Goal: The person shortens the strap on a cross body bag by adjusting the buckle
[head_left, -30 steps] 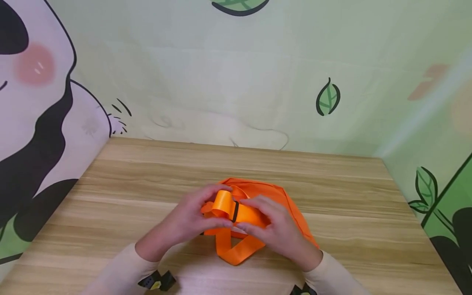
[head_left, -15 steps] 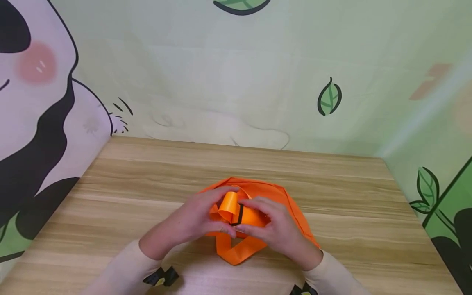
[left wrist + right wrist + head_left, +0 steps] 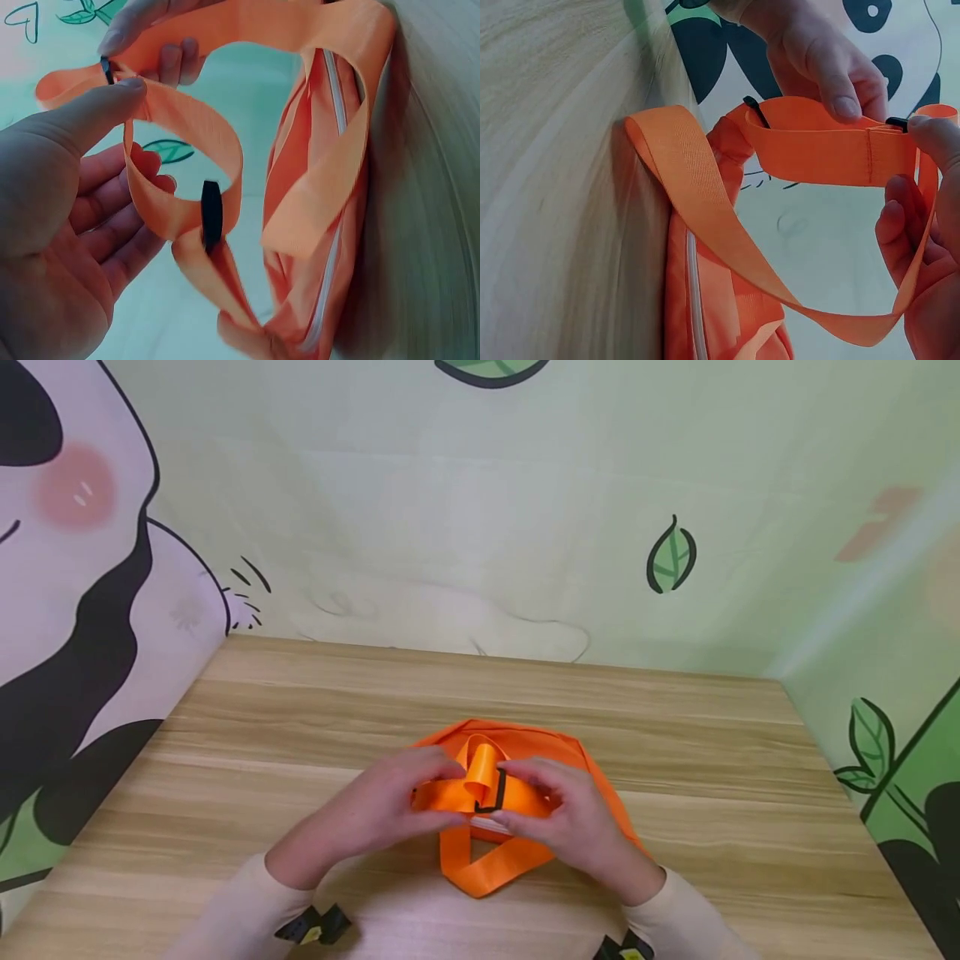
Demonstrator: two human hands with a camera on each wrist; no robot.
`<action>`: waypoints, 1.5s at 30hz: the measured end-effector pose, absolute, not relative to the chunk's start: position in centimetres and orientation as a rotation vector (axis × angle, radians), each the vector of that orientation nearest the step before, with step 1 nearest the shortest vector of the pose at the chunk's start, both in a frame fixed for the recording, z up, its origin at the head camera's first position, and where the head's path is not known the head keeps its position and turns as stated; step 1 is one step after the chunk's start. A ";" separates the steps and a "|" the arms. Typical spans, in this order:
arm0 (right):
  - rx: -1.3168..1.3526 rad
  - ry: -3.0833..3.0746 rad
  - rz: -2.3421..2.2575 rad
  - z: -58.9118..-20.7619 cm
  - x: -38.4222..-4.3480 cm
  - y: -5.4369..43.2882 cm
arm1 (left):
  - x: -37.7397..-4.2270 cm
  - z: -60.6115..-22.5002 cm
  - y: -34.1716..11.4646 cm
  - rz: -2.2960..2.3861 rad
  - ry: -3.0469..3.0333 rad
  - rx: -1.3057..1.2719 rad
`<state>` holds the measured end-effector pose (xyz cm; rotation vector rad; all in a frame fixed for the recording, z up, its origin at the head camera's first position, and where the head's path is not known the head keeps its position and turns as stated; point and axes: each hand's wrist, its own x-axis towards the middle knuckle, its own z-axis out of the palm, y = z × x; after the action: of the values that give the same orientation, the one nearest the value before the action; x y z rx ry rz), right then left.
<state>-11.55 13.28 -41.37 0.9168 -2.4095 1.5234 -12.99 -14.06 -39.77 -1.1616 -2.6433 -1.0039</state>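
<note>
Pinches the orange strap [image 3: 442, 795] at its black buckle [image 3: 501, 789] with right fingers [image 3: 538, 770] a bit apart, holds it in loosely bent left fingers [image 3: 420, 766], has the orange bag [image 3: 546, 745] just past them.

Soft light, dimmer wrist views

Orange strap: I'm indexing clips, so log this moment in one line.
right hand: pinches black slider; left hand: beside strap loop; bag: on table
</note>
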 end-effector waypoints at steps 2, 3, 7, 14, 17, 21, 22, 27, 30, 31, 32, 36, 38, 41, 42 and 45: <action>0.880 -2.435 1.561 -41.4 -11.5 13.5 | -12.9 -39.7 -14.6 -0.984 -2.679 -1.134; 0.866 -2.440 1.589 -41.4 -11.5 13.6 | -12.9 -39.7 -14.9 -0.979 -2.691 -1.122; 0.808 -2.466 1.616 -41.4 -11.5 14.1 | -12.9 -39.8 -16.2 -0.940 -2.699 -1.074; 0.816 -2.482 1.554 -41.4 -11.4 14.6 | -13.0 -40.4 -18.5 -0.934 -2.595 -1.064; 0.820 -2.450 1.573 -41.5 -11.5 14.8 | -13.1 -40.7 -19.6 -0.963 -2.577 -1.046; 0.769 -2.453 1.600 -41.6 -11.5 15.1 | -13.2 -41.1 -21.1 -1.056 -2.603 -0.940; 0.763 -2.459 1.607 -41.5 -11.5 15.1 | -13.2 -41.2 -21.4 -1.080 -2.621 -0.905; 0.782 -2.472 1.623 -41.4 -11.6 14.9 | -13.5 -41.2 -22.1 -1.130 -2.723 -0.841; 0.807 -2.441 1.641 -41.3 -11.7 14.6 | -13.5 -40.7 -21.4 -1.119 -2.783 -0.873; 0.811 -2.433 1.644 -41.3 -11.7 14.5 | -13.5 -40.4 -20.9 -1.110 -2.804 -0.884; 0.821 -2.423 1.651 -41.3 -11.7 14.4 | -13.4 -40.1 -20.3 -1.102 -2.812 -0.897; 0.880 -2.383 1.660 -41.1 -11.7 14.1 | -12.9 -39.3 -17.2 -1.132 -2.802 -0.973; 0.898 -2.363 1.677 -41.0 -11.7 13.9 | -12.8 -39.2 -15.4 -1.186 -2.791 -1.021; 0.909 -2.350 1.692 -41.0 -11.7 13.7 | -12.8 -39.5 -13.3 -1.313 -2.764 -1.064; 0.917 -2.346 1.696 -41.0 -11.7 13.7 | -12.7 -39.6 -12.8 -1.359 -2.747 -1.069; 0.928 -2.354 1.687 -41.1 -11.7 13.7 | -12.7 -39.9 -12.0 -1.456 -2.689 -1.064</action>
<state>-11.69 13.65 -41.08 0.9282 -2.3542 1.6872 -12.73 -11.96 -39.90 -1.0637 -2.6889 -1.4562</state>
